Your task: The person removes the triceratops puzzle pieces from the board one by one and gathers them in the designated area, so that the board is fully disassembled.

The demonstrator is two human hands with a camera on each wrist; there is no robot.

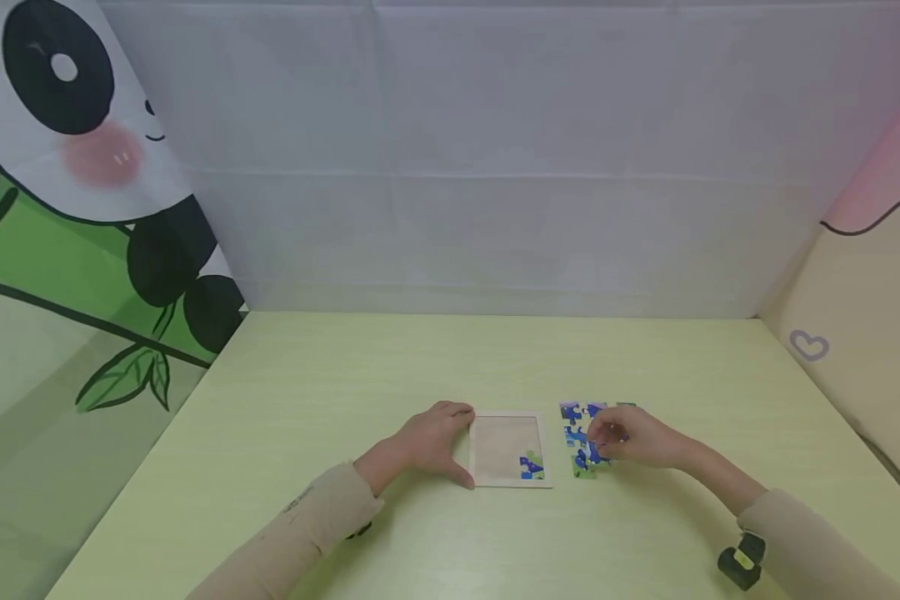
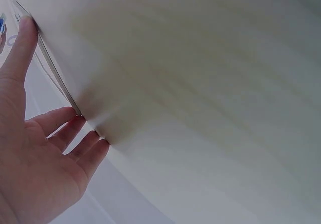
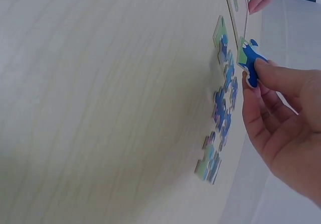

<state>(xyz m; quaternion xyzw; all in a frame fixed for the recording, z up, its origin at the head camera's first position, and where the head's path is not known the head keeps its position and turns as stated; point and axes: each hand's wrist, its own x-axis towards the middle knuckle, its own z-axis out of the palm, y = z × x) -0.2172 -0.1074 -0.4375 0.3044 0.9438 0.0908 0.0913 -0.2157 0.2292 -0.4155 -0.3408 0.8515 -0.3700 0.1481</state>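
Observation:
My left hand [image 1: 437, 440] rests at the left side of a pale square puzzle frame [image 1: 510, 484], thumb by the near corner and fingers by the far one. In the left wrist view, the thumb and fingertips touch the edge of this puzzle tray, fingers spread. A blue, green and purple puzzle section [image 1: 532, 468] lies inside its near right corner. My right hand [image 3: 281, 108] pinches a blue and green jigsaw piece [image 3: 249, 62] between thumb and fingers. It is held above the group of loose pieces [image 1: 572, 437], part of which it hides in the head view.
The loose pieces lie on a pale wood-grain table [image 1: 345, 367], just right of the puzzle frame. A white cloth wall [image 1: 495, 167] rises along the far edge. Printed panels stand at both sides, with a panda [image 1: 120, 192] on the left one.

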